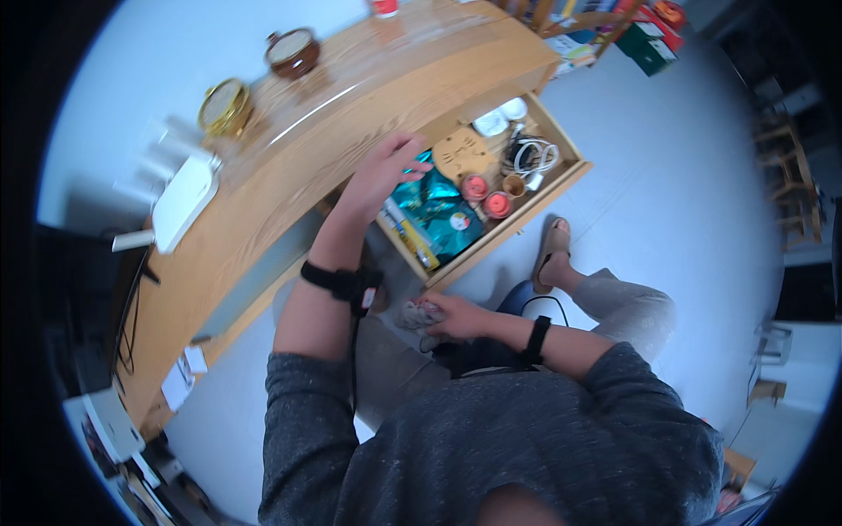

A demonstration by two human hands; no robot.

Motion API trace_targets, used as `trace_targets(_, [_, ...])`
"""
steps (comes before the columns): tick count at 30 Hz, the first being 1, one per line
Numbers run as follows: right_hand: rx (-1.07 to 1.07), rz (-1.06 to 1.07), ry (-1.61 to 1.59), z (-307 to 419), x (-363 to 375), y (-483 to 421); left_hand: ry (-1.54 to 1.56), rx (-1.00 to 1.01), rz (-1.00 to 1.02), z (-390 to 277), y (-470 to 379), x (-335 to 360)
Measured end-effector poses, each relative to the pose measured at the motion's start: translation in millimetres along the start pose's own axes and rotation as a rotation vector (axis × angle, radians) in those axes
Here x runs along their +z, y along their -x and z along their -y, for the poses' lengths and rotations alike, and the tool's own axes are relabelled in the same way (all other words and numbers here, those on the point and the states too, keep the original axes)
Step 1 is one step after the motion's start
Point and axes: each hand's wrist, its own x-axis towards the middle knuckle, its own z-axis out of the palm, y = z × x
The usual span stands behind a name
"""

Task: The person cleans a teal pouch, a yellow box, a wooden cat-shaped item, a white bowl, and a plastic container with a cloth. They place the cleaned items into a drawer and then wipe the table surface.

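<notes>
My left hand (389,169) reaches over the left side of an open wooden drawer (506,233), fingers apart and apparently holding nothing. Just below its fingertips lies a shiny teal foil bag (437,214). My right hand (460,317) is closed around a greyish, soft-looking bundle (421,315) in front of the drawer; blur hides exactly what it is. Inside the drawer, a round wooden piece with a cat face (462,154) rests beyond the bag. Near it are two small pink-red containers (475,187) (498,204) and a yellow box (418,246).
Coiled white cable (536,158), a small brown cup (514,186) and white round items (492,122) fill the drawer's right part. On the wooden cabinet top (395,85) stand a brown pot (293,52), a gold pot (225,108) and a white router (186,204).
</notes>
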Motion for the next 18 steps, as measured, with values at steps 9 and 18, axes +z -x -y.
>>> trace_targets(9, [-0.468, -0.019, 0.884, -16.6, -20.7, -4.9, -0.001, -0.003, -0.025, -5.5, 8.1, -20.5])
trace_targets(18, [-0.543, -0.186, 0.771, -16.7, -17.9, -98.4, 0.075, 0.034, -0.06, -8.3, 7.0, -31.1])
